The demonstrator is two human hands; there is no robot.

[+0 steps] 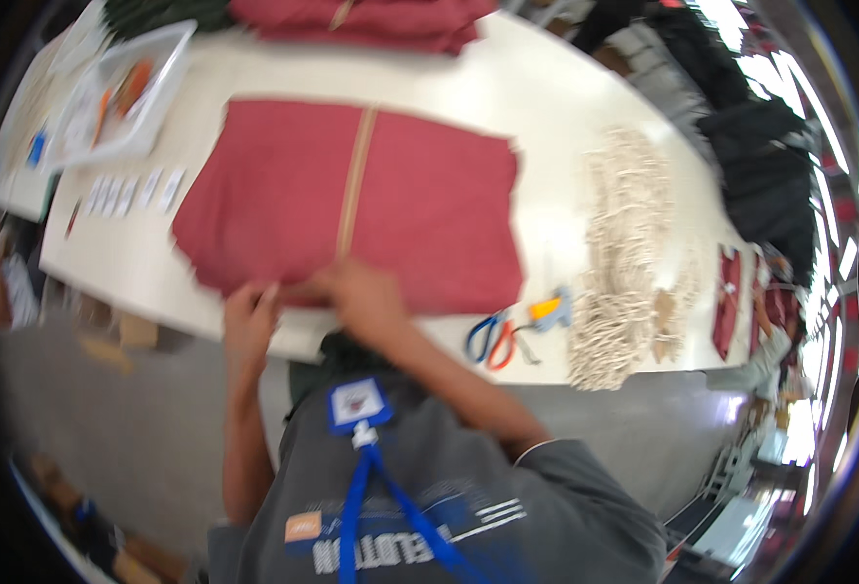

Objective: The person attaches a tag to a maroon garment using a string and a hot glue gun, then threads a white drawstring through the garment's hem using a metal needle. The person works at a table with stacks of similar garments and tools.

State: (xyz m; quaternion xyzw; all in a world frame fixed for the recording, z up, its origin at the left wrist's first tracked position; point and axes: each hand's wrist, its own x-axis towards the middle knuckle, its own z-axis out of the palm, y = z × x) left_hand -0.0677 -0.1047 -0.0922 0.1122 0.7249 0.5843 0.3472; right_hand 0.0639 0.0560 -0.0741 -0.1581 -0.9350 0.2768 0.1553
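A folded stack of maroon cloth [274, 185] lies on the white table in front of me. A beige tie band [355, 185] runs across it from the far edge to the near edge. My right hand [361, 300] is at the near end of the band, fingers bent and pointing left. Beside it, at the stack's near left edge, my left hand [251, 319] has its fingertips pinched together. The two hands almost meet. Motion blur and the fingers hide what they grip.
Scissors with blue and orange handles [493, 341] and a yellow-grey tool [549, 310] lie right of the stack. Farther right is a heap of cream cords [624, 263]. White labels [127, 193] and a white bin [142, 102] sit left. Another maroon bundle [381, 24] lies beyond.
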